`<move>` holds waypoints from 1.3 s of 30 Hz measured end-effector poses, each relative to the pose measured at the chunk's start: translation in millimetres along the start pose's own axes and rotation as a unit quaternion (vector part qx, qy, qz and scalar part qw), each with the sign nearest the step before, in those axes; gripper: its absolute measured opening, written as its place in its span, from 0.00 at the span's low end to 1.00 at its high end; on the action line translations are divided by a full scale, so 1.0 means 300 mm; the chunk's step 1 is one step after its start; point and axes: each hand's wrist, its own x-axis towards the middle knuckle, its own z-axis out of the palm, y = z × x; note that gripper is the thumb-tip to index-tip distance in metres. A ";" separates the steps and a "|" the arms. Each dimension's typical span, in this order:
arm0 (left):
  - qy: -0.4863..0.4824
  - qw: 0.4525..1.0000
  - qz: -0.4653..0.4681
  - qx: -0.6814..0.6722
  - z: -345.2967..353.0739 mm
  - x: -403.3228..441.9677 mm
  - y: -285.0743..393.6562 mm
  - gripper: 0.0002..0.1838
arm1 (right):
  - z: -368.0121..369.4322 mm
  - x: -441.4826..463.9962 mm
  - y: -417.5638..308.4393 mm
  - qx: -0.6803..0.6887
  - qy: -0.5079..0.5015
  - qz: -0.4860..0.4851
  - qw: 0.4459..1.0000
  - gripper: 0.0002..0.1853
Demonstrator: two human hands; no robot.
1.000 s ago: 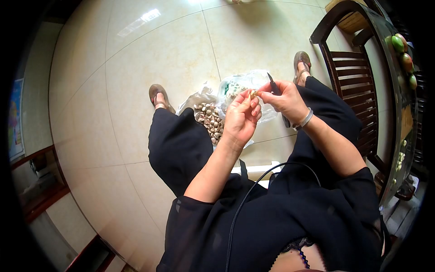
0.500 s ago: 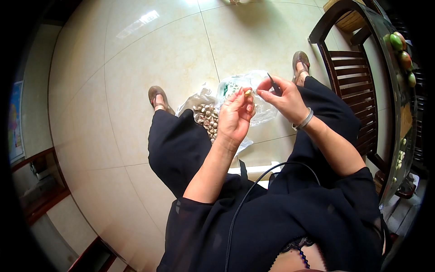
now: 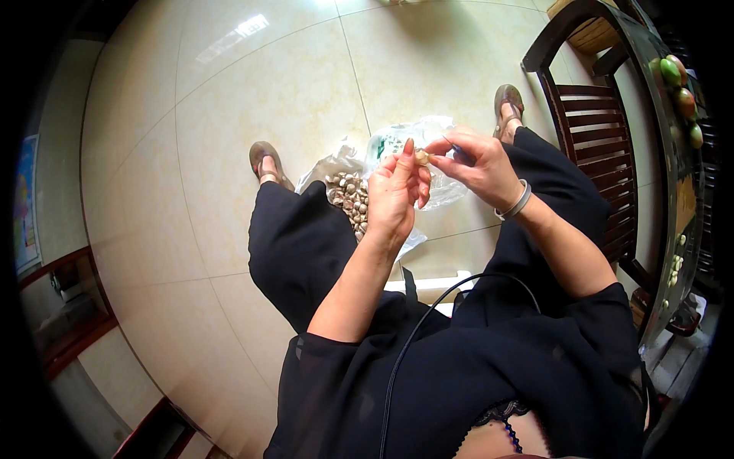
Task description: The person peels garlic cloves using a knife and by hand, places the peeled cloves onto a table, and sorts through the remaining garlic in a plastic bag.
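My left hand is closed, pinching a small pale, roundish piece between thumb and fingers. What kind of piece it is, I cannot make out. Up against it from the right come the fingertips of my right hand. That hand is closed around a small dark pointed tool, mostly covered by the fingers. Below and left of my hands, many small brown-and-white rounded pieces lie in an open clear plastic bag. Behind my hands is another clear plastic bag with green print.
A dark slatted wooden chair stands at the right, beside a table with green-and-red fruits and several small pale pieces. My shoes rest on the tiled floor either side of the bags. A black cable crosses my lap.
My right hand has moved left and turned, so its fingertips now meet the piece in my left hand. The dark tool has tilted and shows less.
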 end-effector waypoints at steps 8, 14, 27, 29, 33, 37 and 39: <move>0.007 0.998 0.024 0.050 0.007 -0.007 0.010 0.14 | 0.017 -0.008 0.034 0.139 -0.016 0.088 0.986 0.08; 0.006 0.994 0.040 0.104 -0.003 -0.004 0.024 0.12 | 0.004 0.005 0.010 0.011 0.000 -0.047 0.999 0.05; 0.003 0.979 -0.035 0.201 -0.011 0.005 0.058 0.11 | -0.003 -0.015 0.018 -0.199 -0.048 -0.191 0.960 0.06; -0.010 0.981 -0.051 0.184 -0.016 0.010 0.061 0.10 | -0.010 -0.016 0.008 -0.225 -0.068 -0.232 0.944 0.09; -0.054 0.980 -0.091 0.168 -0.045 0.028 0.059 0.10 | -0.016 -0.018 -0.003 -0.235 -0.078 -0.245 0.937 0.08; -0.057 0.980 -0.108 0.157 -0.045 0.025 0.076 0.10 | -0.015 -0.023 -0.004 -0.247 -0.077 -0.250 0.933 0.09; -0.066 0.973 -0.109 0.192 -0.049 0.027 0.077 0.12 | -0.009 -0.026 -0.001 -0.248 -0.074 -0.249 0.933 0.09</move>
